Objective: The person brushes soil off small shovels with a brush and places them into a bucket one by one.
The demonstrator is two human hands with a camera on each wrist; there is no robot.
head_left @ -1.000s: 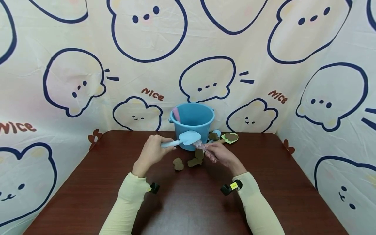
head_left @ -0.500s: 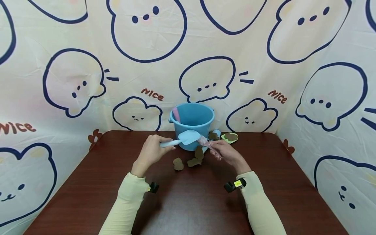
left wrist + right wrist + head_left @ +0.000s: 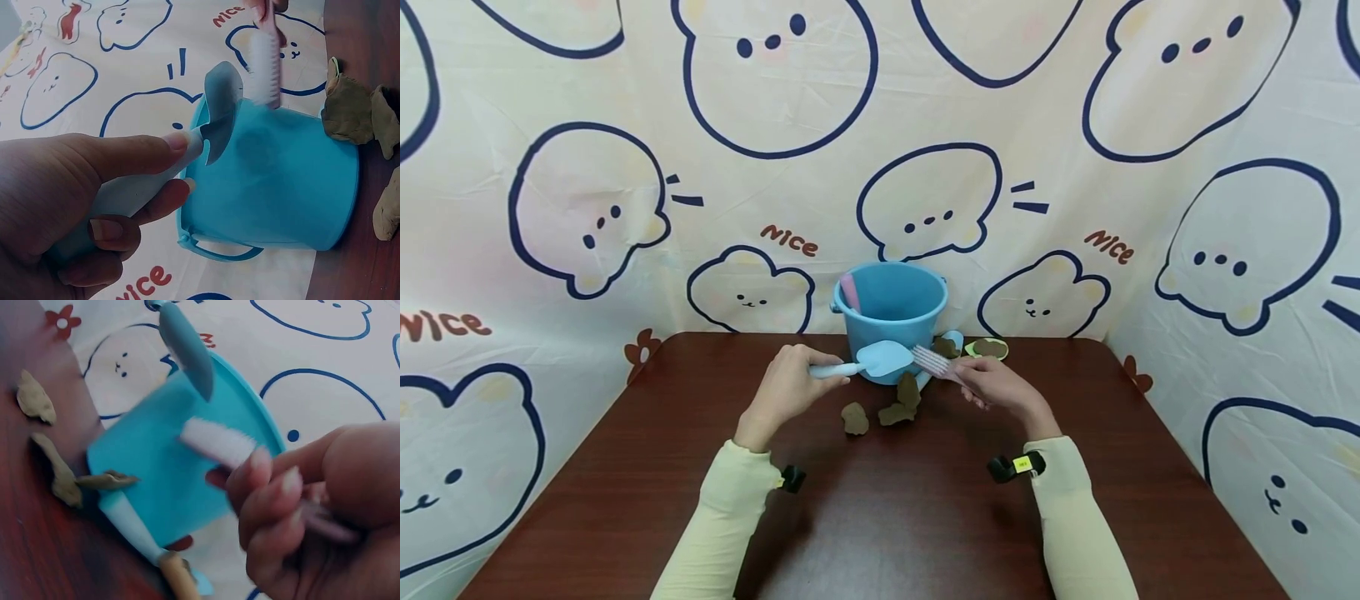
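In the head view my left hand (image 3: pixel 784 392) grips the handle of a light-blue toy shovel (image 3: pixel 886 358), its blade pointing right in front of a blue bucket (image 3: pixel 861 325). Thumb and fingertips press round that handle in the left wrist view. My right hand (image 3: pixel 1000 387) holds a pink brush (image 3: pixel 934 363) with pale bristles, its head close to the shovel blade's tip. A small gap separates brush and blade in the right wrist view, where the brush (image 3: pixel 219 442) is blurred and its handle is partly hidden by curled fingers.
Several brown clay-like lumps (image 3: pixel 854 419) lie before the bucket. Right of it are a green-rimmed scoop (image 3: pixel 991 347) bearing a brown lump and a blue tool (image 3: pixel 131 528) with a wooden handle (image 3: pixel 179 575). A pink handle (image 3: pixel 850 293) leans inside the bucket. A patterned cloth hangs behind the table.
My right hand has drawn the brush to the right, off the shovel blade's tip. The left hand and shovel have barely moved.
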